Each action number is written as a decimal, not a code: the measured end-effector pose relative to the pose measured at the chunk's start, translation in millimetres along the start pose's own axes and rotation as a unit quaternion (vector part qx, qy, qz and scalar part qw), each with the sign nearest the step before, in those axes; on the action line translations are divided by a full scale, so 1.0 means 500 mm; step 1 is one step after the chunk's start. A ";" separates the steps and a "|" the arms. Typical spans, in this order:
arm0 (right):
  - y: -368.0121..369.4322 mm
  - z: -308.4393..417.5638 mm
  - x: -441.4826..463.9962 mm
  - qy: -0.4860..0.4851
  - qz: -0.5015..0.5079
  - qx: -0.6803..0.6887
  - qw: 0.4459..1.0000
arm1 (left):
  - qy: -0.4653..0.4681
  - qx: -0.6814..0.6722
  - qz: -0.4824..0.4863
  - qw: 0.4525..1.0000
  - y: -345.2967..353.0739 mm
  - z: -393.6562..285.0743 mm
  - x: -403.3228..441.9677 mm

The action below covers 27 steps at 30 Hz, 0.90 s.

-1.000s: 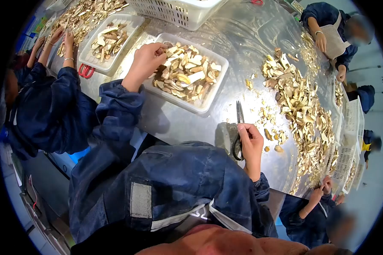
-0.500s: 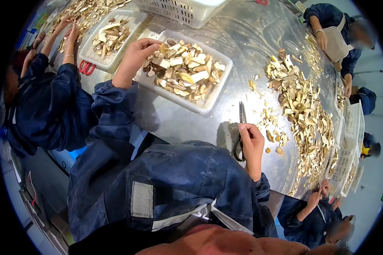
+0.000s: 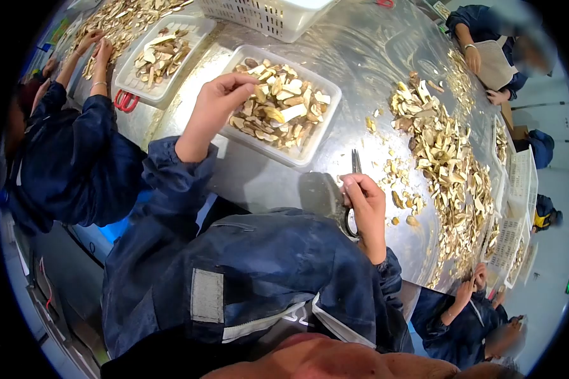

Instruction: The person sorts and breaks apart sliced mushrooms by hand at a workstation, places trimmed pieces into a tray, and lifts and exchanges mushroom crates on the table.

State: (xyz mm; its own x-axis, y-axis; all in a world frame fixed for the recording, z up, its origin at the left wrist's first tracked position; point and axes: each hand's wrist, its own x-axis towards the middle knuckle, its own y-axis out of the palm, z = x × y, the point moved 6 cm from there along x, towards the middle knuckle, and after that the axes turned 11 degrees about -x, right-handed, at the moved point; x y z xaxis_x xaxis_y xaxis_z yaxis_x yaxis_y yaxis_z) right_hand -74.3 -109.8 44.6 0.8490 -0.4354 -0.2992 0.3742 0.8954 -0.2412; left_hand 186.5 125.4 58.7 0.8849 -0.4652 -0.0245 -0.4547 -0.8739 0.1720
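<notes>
A white plastic tray [image 3: 330,117] on the metal table holds a heap of cut mushroom pieces [image 3: 291,114]. My left hand [image 3: 216,108] is over its left side, thumb and fingers drawn together at the tips. A brownish-yellow piece shows right by those fingertips; whether it is between them I cannot make out. Lower right of the tray, my right hand [image 3: 368,211] grips a pair of dark scissors [image 3: 356,163], blades pointing away from me. The handle loops are partly hidden by my fingers.
A long pile of mushroom slices [image 3: 449,151] spreads along the right, with scraps [image 3: 398,174] beside it. At left stand another tray [image 3: 199,38] and red-handled scissors [image 3: 126,101]. A white basket [image 3: 259,19] is at the back. Other people work around the table [image 3: 259,186].
My left hand has moved right and slightly down, further over the mushroom tray. My right hand has shifted slightly left with the scissors, its fingers now covering more of them.
</notes>
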 end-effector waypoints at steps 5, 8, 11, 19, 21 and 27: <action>0.052 0.055 0.031 -0.039 0.075 0.068 0.994 | 0.037 -0.042 0.059 0.997 0.108 0.000 -0.062; 0.082 0.082 0.053 -0.046 0.100 0.128 0.986 | 0.081 -0.044 0.082 0.992 0.159 0.007 -0.092; 0.100 0.108 0.063 -0.058 0.109 0.166 0.978 | 0.122 -0.032 0.100 0.987 0.189 0.017 -0.114; 0.082 0.075 0.075 -0.080 0.087 0.146 0.982 | 0.196 0.050 0.090 0.975 0.210 0.016 -0.129; 0.066 0.071 0.069 -0.070 0.067 0.110 0.989 | 0.236 0.110 0.042 0.965 0.179 -0.011 -0.118; -0.028 0.015 0.054 -0.060 -0.050 0.104 0.992 | 0.261 0.255 -0.115 0.924 -0.021 -0.058 -0.016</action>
State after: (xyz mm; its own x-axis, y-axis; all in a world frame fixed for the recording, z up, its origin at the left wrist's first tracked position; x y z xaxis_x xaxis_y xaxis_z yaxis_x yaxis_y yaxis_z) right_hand -53.8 -133.5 46.7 0.8376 -0.5195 -0.1691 0.5166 0.8538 -0.0643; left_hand 187.3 142.2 85.6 0.8320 -0.2441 0.4982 -0.1199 -0.9559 -0.2682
